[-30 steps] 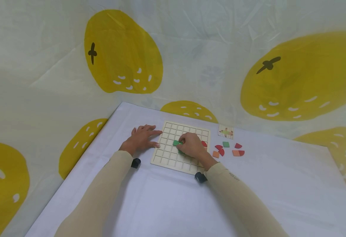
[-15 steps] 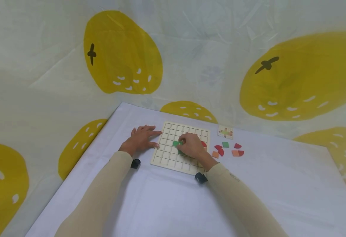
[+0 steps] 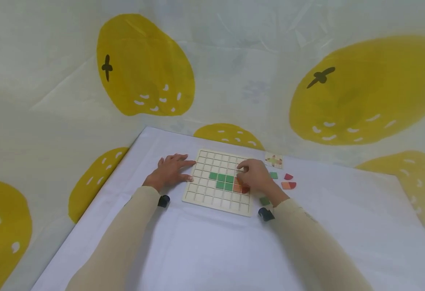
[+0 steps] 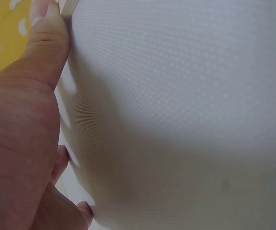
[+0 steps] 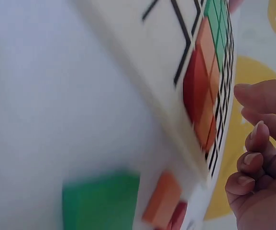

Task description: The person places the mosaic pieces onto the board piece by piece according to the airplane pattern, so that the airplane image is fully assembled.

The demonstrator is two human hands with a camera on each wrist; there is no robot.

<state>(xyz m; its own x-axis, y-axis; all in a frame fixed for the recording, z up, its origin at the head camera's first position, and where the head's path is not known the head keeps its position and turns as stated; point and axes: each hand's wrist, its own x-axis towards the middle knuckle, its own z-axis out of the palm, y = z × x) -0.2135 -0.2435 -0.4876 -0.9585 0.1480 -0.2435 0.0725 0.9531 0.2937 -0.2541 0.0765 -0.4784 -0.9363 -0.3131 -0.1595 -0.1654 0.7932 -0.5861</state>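
A pale grid board (image 3: 205,198) lies on the white table. Several green squares (image 3: 220,185) sit in its middle cells, with orange pieces (image 3: 237,188) and a red piece (image 3: 245,189) to their right. My left hand (image 3: 169,171) is spread flat at the board's left edge; its thumb (image 4: 44,45) touches that edge. Over the right part of the board hovers my right hand (image 3: 259,178), fingers loosely bent. In the right wrist view, nothing shows between its fingers (image 5: 267,96). This hand hides part of the board's right side.
Right of the board lie loose pieces: a green square (image 3: 273,175), a red quarter-round (image 3: 288,176), an orange and red pair (image 3: 289,185). Another green square (image 3: 265,201) lies by the right wrist. A pattern card (image 3: 273,160) rests near the back edge.
My right hand has moved right, away from the green squares, uncovering them in the board's middle. The left hand stays at the board's left edge. The head view has shifted slightly.
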